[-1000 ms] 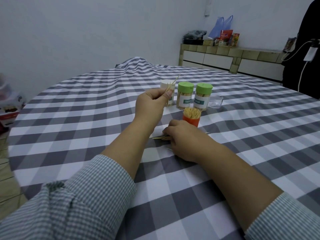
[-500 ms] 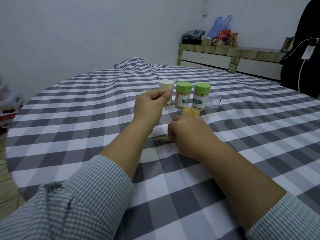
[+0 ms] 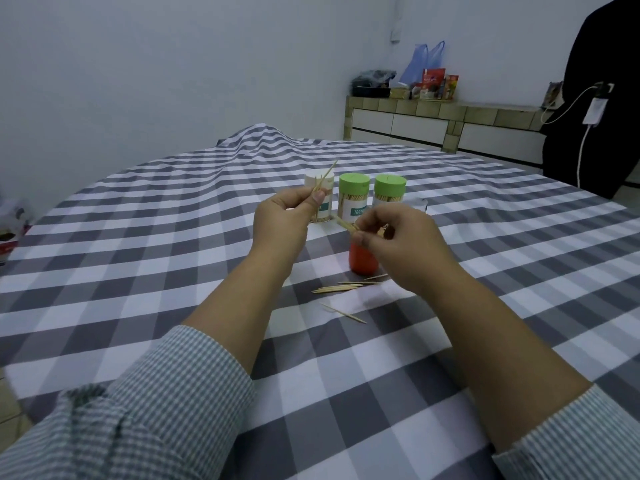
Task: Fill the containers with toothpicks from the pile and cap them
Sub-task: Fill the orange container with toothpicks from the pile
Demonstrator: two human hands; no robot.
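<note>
Left hand (image 3: 287,216) pinches a few toothpicks (image 3: 323,178); right hand (image 3: 398,237) grips a small bundle (image 3: 343,224) over the orange container (image 3: 362,259), frame centre. We should align tips, drop vertically. Loose pile (image 3: 341,288) lies just below it on the bench (image 3: 173,271).

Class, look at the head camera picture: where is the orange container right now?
The orange container stands on the checked tablecloth near the middle, below the right hand, with loose toothpicks just in front.
</note>
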